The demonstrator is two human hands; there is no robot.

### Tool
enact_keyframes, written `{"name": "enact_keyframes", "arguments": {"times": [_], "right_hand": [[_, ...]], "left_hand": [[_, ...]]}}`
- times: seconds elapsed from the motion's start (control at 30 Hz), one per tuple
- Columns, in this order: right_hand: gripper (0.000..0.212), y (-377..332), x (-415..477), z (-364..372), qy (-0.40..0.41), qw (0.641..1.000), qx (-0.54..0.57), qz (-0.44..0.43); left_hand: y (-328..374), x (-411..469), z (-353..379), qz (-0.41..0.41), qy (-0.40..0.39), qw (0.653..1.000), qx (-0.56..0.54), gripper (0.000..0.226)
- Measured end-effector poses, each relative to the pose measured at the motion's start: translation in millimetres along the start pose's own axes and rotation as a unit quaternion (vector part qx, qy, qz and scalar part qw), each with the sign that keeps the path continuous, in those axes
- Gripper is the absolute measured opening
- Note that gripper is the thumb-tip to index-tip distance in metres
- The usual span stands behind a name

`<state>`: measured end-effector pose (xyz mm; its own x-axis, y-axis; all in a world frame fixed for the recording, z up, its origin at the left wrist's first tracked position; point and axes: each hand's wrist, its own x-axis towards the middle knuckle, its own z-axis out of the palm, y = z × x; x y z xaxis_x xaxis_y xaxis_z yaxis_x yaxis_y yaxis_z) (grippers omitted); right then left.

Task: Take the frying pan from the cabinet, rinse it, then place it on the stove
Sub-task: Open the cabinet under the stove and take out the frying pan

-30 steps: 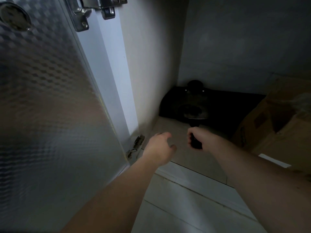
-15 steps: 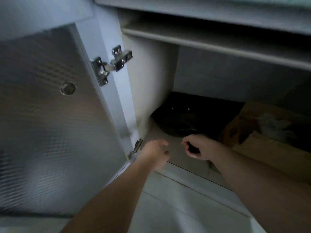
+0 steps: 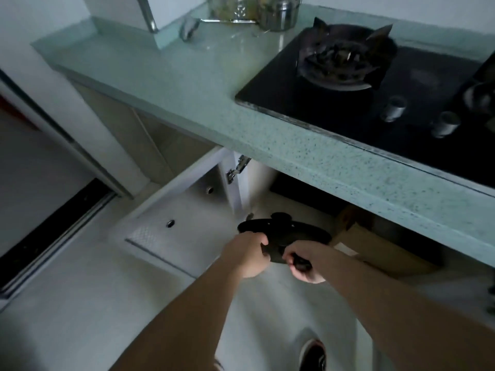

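Observation:
The black frying pan (image 3: 288, 232), with a lid and knob on top, is held in the air just in front of the open cabinet (image 3: 270, 188) under the counter. My right hand (image 3: 305, 262) is closed around the pan's black handle. My left hand (image 3: 247, 257) grips the pan's near left rim. The black glass stove (image 3: 417, 124) with its burner grate (image 3: 342, 54) lies on the counter above and to the right.
The cabinet door (image 3: 184, 223) stands open to the left of the pan. A cardboard box (image 3: 375, 247) sits inside the cabinet at the right. The green speckled counter (image 3: 214, 84) carries metal pots (image 3: 278, 12) at the back. Two stove knobs (image 3: 393, 109) face me.
The pan has come out of the cabinet, held by its handle in my right hand. My left hand has taken hold of its rim. My view has risen to show the counter and stove.

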<state>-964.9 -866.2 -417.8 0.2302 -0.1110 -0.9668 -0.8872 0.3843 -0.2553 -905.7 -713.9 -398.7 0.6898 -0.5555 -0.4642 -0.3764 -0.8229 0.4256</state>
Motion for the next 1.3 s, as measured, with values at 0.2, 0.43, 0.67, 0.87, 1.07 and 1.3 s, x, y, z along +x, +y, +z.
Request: {"name": "enact_keyframes", "arguments": {"times": [0.2,0.43,0.67,0.87,1.07,1.3], "right_hand": [[0.028,41,-103,33,0.001,1.000,-0.001,-0.025],[0.021,114,-210,86,0.023,0.997,-0.004,-0.077],[0.017,166,-301,108,-0.026,0.992,0.063,-0.107],[0.016,218,-367,102,-0.080,0.982,0.066,-0.155],[0.018,301,-427,53,-0.081,0.969,0.037,-0.230],[0.017,388,-498,-31,-0.034,0.944,0.043,-0.325]], "left_hand": [[12,-92,-46,0.003,0.025,0.999,0.020,0.037],[-17,-215,-79,0.016,0.064,0.998,0.011,0.040],[-21,-321,-120,0.031,0.117,0.993,0.020,0.041],[-4,-402,-127,0.043,0.175,0.983,0.032,0.038],[48,-480,-94,0.060,0.208,0.974,0.063,0.039],[155,-542,-58,0.144,0.222,0.959,0.098,0.038]]}}
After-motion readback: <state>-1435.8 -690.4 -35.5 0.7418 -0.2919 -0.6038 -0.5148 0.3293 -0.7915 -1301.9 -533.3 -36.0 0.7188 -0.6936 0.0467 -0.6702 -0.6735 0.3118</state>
